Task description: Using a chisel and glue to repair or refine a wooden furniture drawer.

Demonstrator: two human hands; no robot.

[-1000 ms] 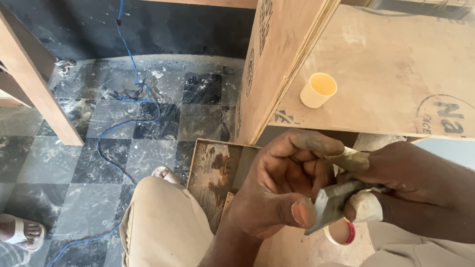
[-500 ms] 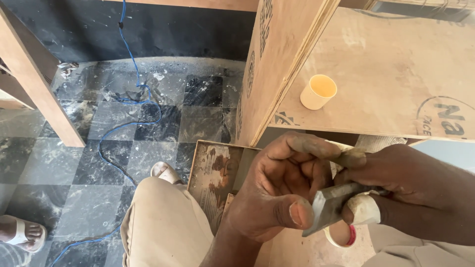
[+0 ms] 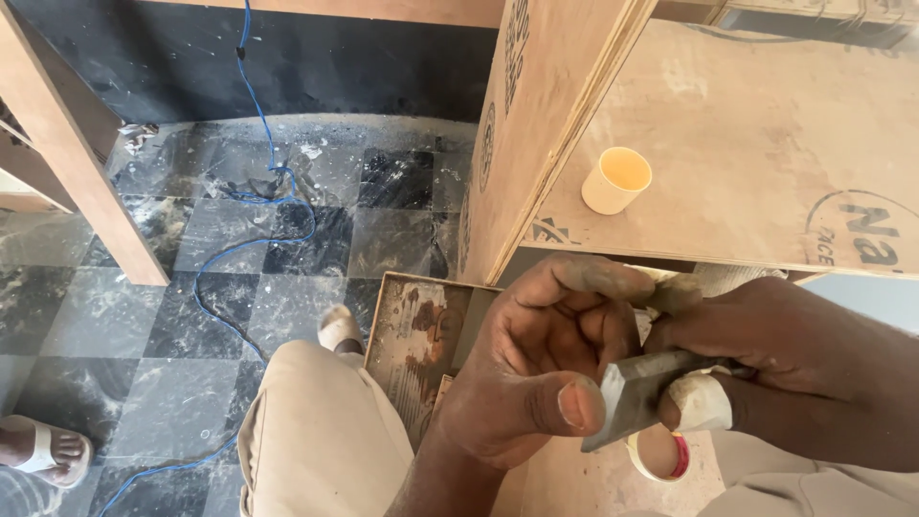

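A flat grey metal blade (image 3: 639, 394) is held low in the frame, between both hands, above the lap. It is pinched by the left hand (image 3: 536, 369), thumb pressed near its squared end and fingers curled behind; the right hand (image 3: 795, 369), one finger wrapped in white tape (image 3: 702, 402), is clenched around the other end. A roll of tape (image 3: 661, 458) lies just below. On the plywood counter (image 3: 766, 144) stands a small yellow plastic cup (image 3: 617, 179). A firm, steady two-handed hold seems advisable, thumb clear of the edge. A blue cable (image 3: 251, 191) trails across the chequered floor (image 3: 191, 287).
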